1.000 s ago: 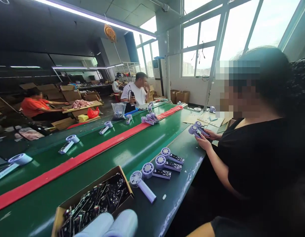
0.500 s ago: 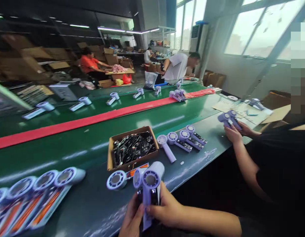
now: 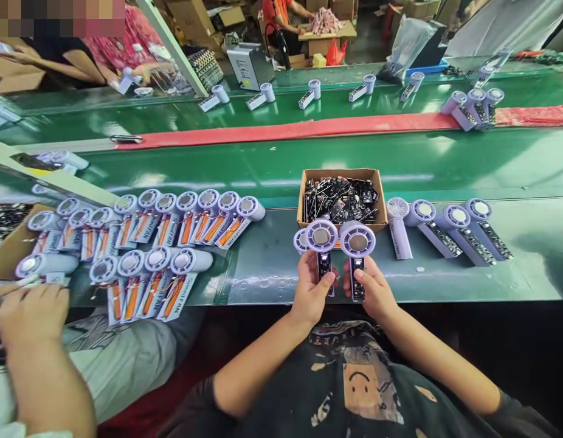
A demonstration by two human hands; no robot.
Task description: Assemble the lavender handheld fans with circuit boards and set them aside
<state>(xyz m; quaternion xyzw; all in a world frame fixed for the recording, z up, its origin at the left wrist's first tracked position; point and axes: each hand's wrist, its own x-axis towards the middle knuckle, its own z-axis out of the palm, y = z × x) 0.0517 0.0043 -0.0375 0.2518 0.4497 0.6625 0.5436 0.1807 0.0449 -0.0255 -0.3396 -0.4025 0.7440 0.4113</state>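
Observation:
Side by side in front of me, two purple handheld fans are held upright, their round grilles facing me and black circuit boards showing in the handles. My left hand (image 3: 312, 286) is closed round the left handheld fan (image 3: 321, 236), thumb on its board. Closed round the right handheld fan (image 3: 357, 239) is my right hand (image 3: 374, 288), its thumb likewise on the board. Another fan head (image 3: 301, 241) shows partly behind the left one, the rest hidden. Just beyond them a cardboard box (image 3: 343, 225) holds many black circuit boards (image 3: 338, 198).
To the right lie several purple fans (image 3: 456, 216), most with boards exposed. Rows of fans with orange parts (image 3: 188, 260) fill the left side, beside a co-worker's hand (image 3: 33, 313). A green conveyor (image 3: 217, 161) with a red strip (image 3: 281, 131) runs behind, carrying more fans.
My view has swung left and down. The fans in my hands, earlier overlapping close together, are now apart, one in each hand, with their boards facing me.

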